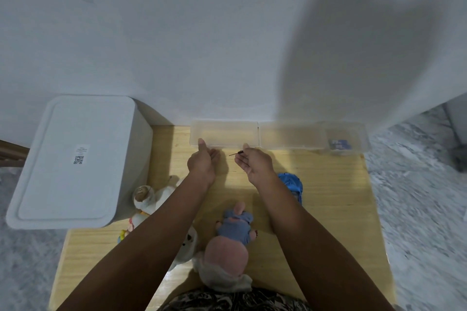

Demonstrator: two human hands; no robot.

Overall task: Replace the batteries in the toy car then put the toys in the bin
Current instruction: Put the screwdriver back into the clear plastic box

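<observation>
My right hand (255,163) pinches a thin dark screwdriver (236,153) whose tip points left, just in front of a clear tray. My left hand (203,160) hovers palm-up beside it, fingers relaxed and holding nothing, its thumb near the clear tray (199,134). The blue toy car (293,185) lies on the wooden table (328,209), partly hidden behind my right forearm. A pink doll in blue clothes (232,237) lies between my arms. Plush toys (149,199) sit under my left forearm. The white lidded bin (73,159) stands at the left.
Two more clear trays (293,136) line the wall; the rightmost one (358,134) holds blue battery packs (340,144). The white wall rises right behind the trays. Grey carpet surrounds the low table.
</observation>
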